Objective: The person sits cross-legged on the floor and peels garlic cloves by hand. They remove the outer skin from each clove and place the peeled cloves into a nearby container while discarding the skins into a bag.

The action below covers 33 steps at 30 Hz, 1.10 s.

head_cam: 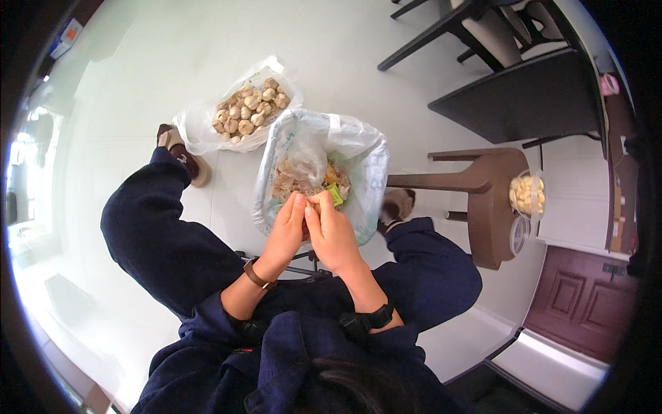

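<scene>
My left hand (288, 221) and my right hand (331, 227) meet over the near rim of a lined bin. Their thumbs and forefingers pinch a small garlic piece (309, 204), mostly hidden by the fingers. The bin (379, 155) has a whitish plastic liner folded over its rim. Inside lie papery garlic skins (285, 181), a crumpled clear bag (306, 158) and a yellow-green wrapper (335, 194). Beyond it on the left, an open white plastic bag (199, 124) holds many whole garlic bulbs (245, 112) on the floor.
At right stands a brown plastic stool (486, 207), bearing a clear tub of peeled garlic cloves (526, 194) and a round clear lid (519, 234). Dark chairs (517, 98) are at the upper right. My knees flank the bin. A brown panelled door (579, 300) is at lower right.
</scene>
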Available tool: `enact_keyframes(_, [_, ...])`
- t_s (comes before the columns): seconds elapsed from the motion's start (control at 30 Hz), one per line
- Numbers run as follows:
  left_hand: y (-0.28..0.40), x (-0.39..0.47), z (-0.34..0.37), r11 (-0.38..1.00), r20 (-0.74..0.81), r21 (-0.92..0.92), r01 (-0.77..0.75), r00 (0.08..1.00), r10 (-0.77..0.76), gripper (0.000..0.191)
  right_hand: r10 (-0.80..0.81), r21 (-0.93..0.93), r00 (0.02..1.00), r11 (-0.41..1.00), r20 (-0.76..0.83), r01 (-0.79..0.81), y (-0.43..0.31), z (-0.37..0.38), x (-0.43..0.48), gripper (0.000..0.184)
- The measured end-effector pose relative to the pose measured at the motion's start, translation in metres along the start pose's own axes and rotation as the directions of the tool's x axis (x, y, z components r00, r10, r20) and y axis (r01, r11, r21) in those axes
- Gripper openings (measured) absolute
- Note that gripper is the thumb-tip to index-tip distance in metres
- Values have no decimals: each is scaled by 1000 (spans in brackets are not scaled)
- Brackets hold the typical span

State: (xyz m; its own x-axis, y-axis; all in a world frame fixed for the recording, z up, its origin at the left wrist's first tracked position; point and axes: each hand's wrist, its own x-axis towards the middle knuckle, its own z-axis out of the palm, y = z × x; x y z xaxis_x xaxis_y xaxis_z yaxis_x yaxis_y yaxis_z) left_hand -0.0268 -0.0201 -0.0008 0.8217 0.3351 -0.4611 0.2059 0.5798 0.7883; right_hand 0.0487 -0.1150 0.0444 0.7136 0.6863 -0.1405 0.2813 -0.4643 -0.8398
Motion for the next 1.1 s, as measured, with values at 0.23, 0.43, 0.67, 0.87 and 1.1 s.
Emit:
enact_keyframes(0.23, [-21,21,6,918,-87,322,-231,958,272,32,56,82,996,995,-66,-50,28,17,11,14])
enact_keyframes(0.43, [-13,18,8,863,-77,473,-178,967,242,30,119,225,988,970,-97,-94,35,17,9,15])
enact_keyframes(0.67, [-3,22,14,830,-116,526,-185,951,286,27,216,288,966,943,-144,-168,32,28,13,16])
enact_keyframes(0.87, [-2,24,13,807,-103,545,-229,936,335,27,213,363,958,922,-191,-133,32,35,15,17])
enact_keyframes(1.1, [-3,29,12,750,-100,598,-284,902,421,27,235,354,947,924,-219,-147,28,39,20,18])
